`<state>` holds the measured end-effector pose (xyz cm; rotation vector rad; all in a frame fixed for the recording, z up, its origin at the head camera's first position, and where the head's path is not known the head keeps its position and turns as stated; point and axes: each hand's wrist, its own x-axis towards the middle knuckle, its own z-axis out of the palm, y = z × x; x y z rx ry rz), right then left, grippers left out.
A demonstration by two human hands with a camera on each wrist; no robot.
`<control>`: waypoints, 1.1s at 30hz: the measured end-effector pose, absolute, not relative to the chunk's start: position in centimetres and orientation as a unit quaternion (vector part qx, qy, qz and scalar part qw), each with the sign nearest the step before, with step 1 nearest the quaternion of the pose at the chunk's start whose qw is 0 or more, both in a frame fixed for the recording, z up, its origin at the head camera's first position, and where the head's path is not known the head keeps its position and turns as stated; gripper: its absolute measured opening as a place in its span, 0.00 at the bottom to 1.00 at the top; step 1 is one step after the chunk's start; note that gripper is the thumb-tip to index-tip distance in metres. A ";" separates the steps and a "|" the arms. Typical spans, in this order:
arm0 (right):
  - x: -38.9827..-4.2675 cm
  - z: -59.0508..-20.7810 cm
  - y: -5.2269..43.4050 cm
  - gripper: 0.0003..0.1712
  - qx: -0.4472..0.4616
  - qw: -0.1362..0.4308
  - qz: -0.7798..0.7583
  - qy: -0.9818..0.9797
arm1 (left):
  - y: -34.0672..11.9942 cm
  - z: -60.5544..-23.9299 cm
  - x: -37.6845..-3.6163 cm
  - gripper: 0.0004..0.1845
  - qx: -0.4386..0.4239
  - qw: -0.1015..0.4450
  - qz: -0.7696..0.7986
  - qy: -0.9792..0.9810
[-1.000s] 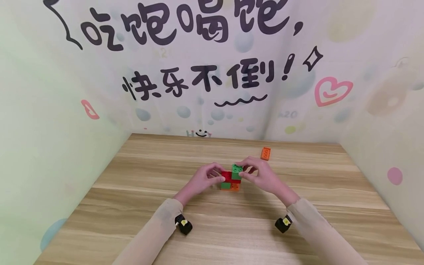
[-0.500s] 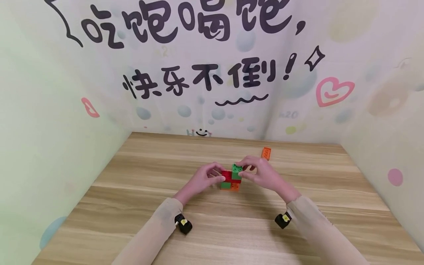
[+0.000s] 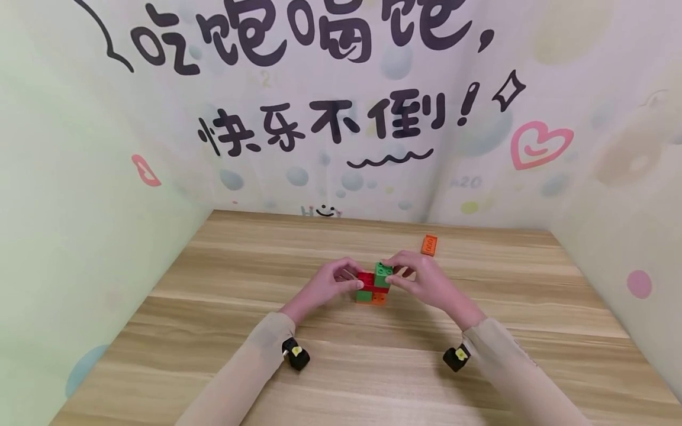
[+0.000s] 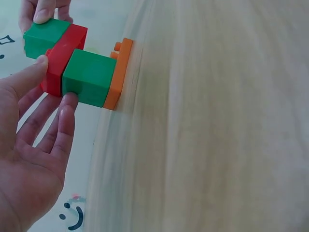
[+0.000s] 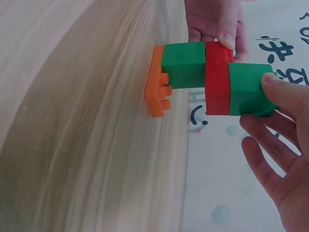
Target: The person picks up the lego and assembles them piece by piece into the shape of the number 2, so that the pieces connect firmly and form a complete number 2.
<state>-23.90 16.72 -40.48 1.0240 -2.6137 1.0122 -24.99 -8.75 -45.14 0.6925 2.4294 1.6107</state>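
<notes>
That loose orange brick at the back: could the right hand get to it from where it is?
Probably yes. The orange brick lies alone on the table, just beyond the right hand, nothing between; but that hand grips the stack's top block.

Your brick stack (image 3: 374, 286) stands upright mid-desk: a flat orange plate (image 5: 157, 87) at the bottom, then a green block (image 4: 89, 78), a red brick (image 5: 217, 77), and an offset green block (image 3: 382, 273) on top.

1. A brick stack (image 5: 212, 77) stands on the wooden surface (image 5: 72, 121): orange plate (image 5: 155, 87), green block (image 5: 183, 64), red brick (image 5: 217, 79), green block on top (image 5: 248, 89).
2. The right hand (image 5: 280, 145) pinches the top green block.
3. The left hand (image 5: 215, 21) touches the red brick.
</notes>
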 end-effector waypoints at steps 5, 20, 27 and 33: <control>-23.9 -40.5 16.5 0.20 0.348 0.082 0.330 -0.873 | -8.9 -45.1 -25.1 0.14 0.233 0.075 0.531 0.811; -24.2 -40.0 16.0 0.20 0.346 0.071 0.316 -0.880 | -9.1 -44.8 -24.6 0.15 0.231 0.079 0.544 0.803; -24.5 -40.2 16.6 0.17 0.299 0.005 0.400 -0.866 | -8.9 -44.7 -24.6 0.16 0.229 0.074 0.551 0.799; -24.4 -40.4 17.0 0.14 0.269 -0.012 0.425 -0.864 | -8.6 -45.1 -24.7 0.14 0.217 0.071 0.556 0.799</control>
